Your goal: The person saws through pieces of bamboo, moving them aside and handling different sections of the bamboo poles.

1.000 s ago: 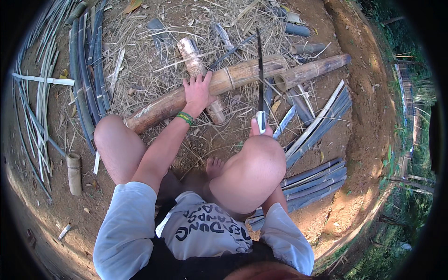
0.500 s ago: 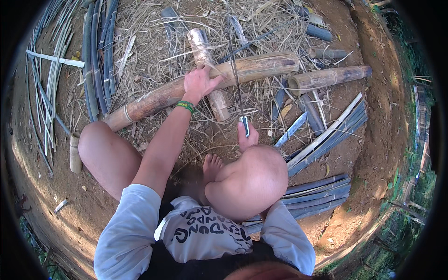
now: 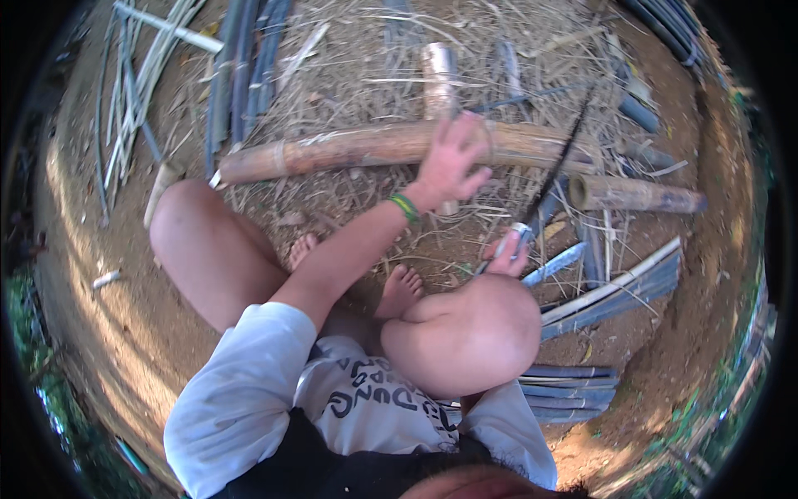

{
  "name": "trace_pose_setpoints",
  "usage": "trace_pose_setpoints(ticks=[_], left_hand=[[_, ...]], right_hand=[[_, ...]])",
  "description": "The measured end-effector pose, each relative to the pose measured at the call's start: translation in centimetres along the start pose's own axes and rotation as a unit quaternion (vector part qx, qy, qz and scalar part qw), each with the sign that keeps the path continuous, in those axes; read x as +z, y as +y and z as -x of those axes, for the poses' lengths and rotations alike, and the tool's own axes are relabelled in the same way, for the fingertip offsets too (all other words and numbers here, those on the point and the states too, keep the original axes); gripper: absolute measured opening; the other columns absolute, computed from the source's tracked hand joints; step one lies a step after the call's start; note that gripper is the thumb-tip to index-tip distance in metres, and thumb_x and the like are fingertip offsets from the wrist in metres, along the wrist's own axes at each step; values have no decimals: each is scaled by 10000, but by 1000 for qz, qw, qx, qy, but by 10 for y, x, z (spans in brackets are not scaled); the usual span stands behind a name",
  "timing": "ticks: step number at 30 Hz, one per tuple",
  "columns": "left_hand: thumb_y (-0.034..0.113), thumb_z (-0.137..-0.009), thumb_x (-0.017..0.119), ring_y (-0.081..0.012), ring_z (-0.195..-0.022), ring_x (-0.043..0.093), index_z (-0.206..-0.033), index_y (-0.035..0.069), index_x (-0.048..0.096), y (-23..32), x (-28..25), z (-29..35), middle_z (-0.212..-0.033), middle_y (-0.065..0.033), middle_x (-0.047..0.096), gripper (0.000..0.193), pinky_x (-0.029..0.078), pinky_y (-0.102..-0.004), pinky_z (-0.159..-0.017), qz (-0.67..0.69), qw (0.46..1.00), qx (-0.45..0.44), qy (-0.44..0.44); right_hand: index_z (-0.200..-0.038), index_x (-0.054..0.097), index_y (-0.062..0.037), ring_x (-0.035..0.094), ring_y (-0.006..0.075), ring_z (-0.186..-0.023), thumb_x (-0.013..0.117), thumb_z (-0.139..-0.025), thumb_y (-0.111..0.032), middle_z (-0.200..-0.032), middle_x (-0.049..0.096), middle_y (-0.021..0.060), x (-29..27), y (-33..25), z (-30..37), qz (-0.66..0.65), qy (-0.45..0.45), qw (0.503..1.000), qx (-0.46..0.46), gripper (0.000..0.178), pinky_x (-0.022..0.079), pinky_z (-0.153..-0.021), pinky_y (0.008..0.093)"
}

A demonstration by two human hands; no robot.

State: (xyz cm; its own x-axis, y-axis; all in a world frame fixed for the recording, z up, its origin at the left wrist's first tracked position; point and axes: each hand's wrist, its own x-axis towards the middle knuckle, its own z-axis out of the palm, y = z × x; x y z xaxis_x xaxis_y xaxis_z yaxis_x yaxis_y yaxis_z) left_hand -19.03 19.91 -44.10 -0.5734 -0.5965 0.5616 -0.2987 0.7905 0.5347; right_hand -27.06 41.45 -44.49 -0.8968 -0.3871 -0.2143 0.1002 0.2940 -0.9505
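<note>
A thick brown bamboo pole lies crosswise before me, over a shorter bamboo piece. Over the pole, near that crossing, is my left hand, its fingers spread and gripping nothing; whether its palm touches the pole I cannot tell. My right hand, beside my right knee, is closed round the pale handle of a saw. The saw's long, narrow, dark blade slants up to the right, past the near side of the pole and across its right part. Its teeth are too blurred to see.
Split bamboo strips and thin slats lie at the far left. A hollow bamboo section and a pale flat blade lie at the right. More dark strips sit by my right knee. Dry shavings litter the soil.
My left hand has moved right along the pole and its fingers have spread. The saw has swung from nearly straight ahead to slanting right. The whole view has shifted.
</note>
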Motion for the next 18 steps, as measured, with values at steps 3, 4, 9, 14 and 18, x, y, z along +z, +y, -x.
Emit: trace_pose_setpoints(ticks=[3,4,9,14,18], left_hand=[[191,-765,780,-384,-1453,432,-1263,155,673,53,6,23,-1475,-182,515,511,306,-634,-1216,119,986,99,-69],[170,-740,767,-373,-1444,450,-1192,142,693,64,3,37,-1445,-155,550,459,290,-633,-1228,127,970,148,-147],[165,-743,756,-352,-1359,516,-1115,123,675,43,2,58,-1359,-125,592,383,327,-608,-1203,75,977,156,-122],[361,-824,788,-391,-1274,529,-1302,97,582,-19,-26,21,-1300,-172,570,584,380,-571,-1118,-66,991,-115,3],[592,-851,716,-392,-1298,526,-1426,81,521,-37,-24,8,-1333,-205,572,794,361,-570,-1126,-159,976,-82,-123]], right_hand=[[-1129,646,-17,477,106,-554,563,-1064,-431,-617,521,2,-25,-19,-11,-17,13,1000,-18,427,335,-535,290],[-1155,645,-9,470,108,-569,561,-1065,-431,-625,507,0,-33,-22,-12,-30,17,999,-15,441,335,-551,290],[-1201,637,-6,448,104,-586,578,-1058,-410,-629,489,-20,-67,-61,4,9,57,998,-27,433,346,-582,283],[-1180,616,-26,452,84,-537,615,-1043,-334,-609,490,-26,-68,-54,29,12,-76,997,1,337,339,-510,260],[-1123,610,-55,451,69,-550,594,-1059,-304,-628,500,-21,-41,-12,45,-17,-155,988,-11,257,350,-508,273]])
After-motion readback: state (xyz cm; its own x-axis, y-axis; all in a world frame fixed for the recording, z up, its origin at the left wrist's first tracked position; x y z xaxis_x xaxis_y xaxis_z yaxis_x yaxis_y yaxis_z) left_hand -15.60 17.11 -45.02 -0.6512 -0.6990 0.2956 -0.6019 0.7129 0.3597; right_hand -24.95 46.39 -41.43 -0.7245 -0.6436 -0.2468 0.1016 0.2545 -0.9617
